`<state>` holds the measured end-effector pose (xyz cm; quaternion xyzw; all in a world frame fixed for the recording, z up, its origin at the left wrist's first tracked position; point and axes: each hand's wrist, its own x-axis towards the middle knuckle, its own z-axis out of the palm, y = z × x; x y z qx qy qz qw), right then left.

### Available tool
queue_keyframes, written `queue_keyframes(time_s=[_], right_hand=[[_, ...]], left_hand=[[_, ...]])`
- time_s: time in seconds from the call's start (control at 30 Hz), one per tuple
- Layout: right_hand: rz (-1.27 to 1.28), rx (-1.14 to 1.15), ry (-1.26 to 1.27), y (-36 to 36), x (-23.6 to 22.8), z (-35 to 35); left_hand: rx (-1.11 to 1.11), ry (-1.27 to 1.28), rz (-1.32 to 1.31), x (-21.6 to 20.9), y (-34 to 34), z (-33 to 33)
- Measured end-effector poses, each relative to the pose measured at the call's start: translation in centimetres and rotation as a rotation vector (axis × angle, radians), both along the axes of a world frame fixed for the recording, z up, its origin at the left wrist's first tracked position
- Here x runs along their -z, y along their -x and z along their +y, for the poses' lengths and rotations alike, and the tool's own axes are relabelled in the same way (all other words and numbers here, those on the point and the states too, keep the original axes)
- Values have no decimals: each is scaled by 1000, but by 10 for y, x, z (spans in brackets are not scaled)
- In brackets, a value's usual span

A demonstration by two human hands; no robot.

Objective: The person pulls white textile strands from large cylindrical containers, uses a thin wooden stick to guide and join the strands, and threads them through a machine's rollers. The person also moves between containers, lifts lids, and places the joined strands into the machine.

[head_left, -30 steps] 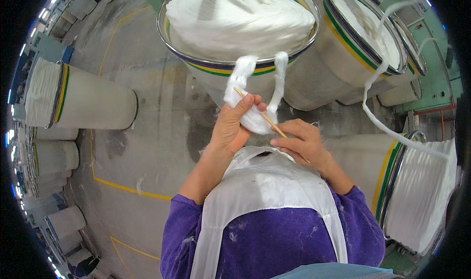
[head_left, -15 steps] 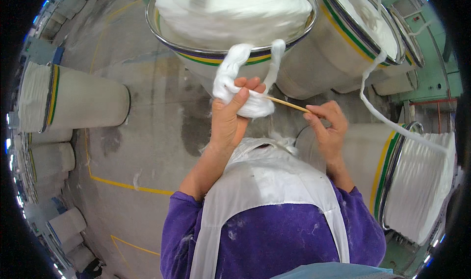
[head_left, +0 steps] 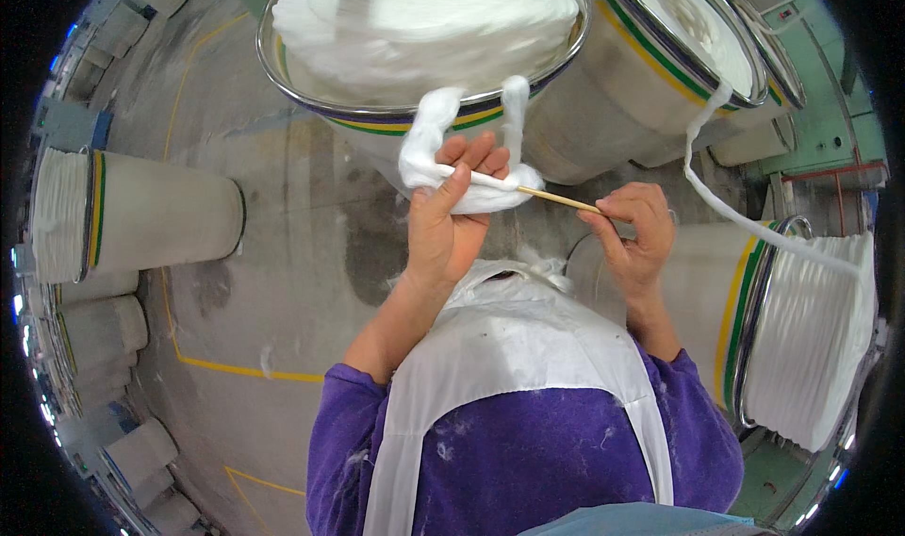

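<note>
The left hand (head_left: 452, 192) is up in front of the chest, and its grip is closed on a soft white rope (head_left: 429, 145), with the thumb pressing on it. The rope hangs over the front rim of a big round can (head_left: 363, 119) in two fat strands, one by the left hand and one a bit to the right, and they meet in a puffy loop at the bottom. The right hand (head_left: 639, 230) has its grip pinched on one end of a thin wooden stick (head_left: 561, 199). The stick points left and up a little, and its other end goes into white fluff by the left thumb. Inside the big can is a large white pile (head_left: 424, 27) that pokes up over the rim. The can has yellow, green and dark stripes near its top. To the right, a long white strand (head_left: 731, 214) droops between two more cans. The one lower down, a striped can (head_left: 679, 267), is near the right hand and has white coils (head_left: 801, 338) at its top. The person wears a white apron (head_left: 518, 352) over a purple top (head_left: 528, 442), with bits of fluff on it.
</note>
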<state>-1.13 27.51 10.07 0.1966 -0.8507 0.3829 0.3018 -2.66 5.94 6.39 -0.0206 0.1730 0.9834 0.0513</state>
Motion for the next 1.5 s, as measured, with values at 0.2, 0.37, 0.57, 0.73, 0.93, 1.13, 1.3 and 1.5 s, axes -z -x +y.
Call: queue_keyframes(time_s=[0.2, 0.37, 0.57, 0.73, 0.93, 1.13, 1.3, 1.5], right_hand=[[-149, -25, -38, 4, 0, 1], [-134, -39, 45, 6, 6, -2], [-49, -20, -26, 7, 9, -2], [-311, -77, 89, 8, 11, -3], [-113, -66, -7, 5, 20, -5], [-378, -179, 51, -4, 27, -4], [-117, -43, 51, -3, 26, -6], [-62, -44, 141, -2, 33, -5]], left_hand=[[26, -42, 29, -4, 7, 1], [38, -132, 65, -2, 11, 0], [53, -196, 135, 3, 16, -1], [36, -207, 144, -2, 16, 4], [124, -321, 136, -5, 23, 2], [54, -260, 6, 0, 29, -7], [34, -204, -141, -10, 33, 4], [174, -121, -270, -12, 46, -2]])
